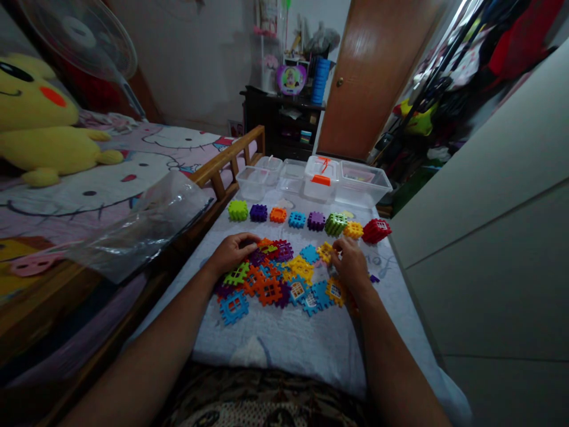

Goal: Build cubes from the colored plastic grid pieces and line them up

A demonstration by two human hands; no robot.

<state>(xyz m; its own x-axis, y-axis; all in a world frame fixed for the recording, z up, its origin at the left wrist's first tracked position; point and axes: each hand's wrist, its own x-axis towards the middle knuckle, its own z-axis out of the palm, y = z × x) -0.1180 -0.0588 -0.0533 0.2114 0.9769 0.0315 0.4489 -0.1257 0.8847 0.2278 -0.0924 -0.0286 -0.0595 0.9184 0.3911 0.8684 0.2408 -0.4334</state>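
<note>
A loose pile of colourful plastic interlocking tiles (269,291) lies on the cloth-covered table in front of me. My left hand (235,251) rests at the pile's far left edge, its fingers stretched out beside purple and orange tiles, with nothing visibly gripped. At the pile's right side, my right hand (351,261) has its fingers curled in against a yellow tile (325,252). A flat blue tile (310,254) lies just left of that one. Beyond both hands runs a row of tiles stacked by colour, from a lime green stack (238,210) to a red stack (376,230).
Clear plastic boxes (364,182) stand along the table's far end, one with an orange latch. A wooden bed rail (226,157) borders the left, where a plastic bag (146,225) lies on the bed. To the right rises a pale cabinet (493,237).
</note>
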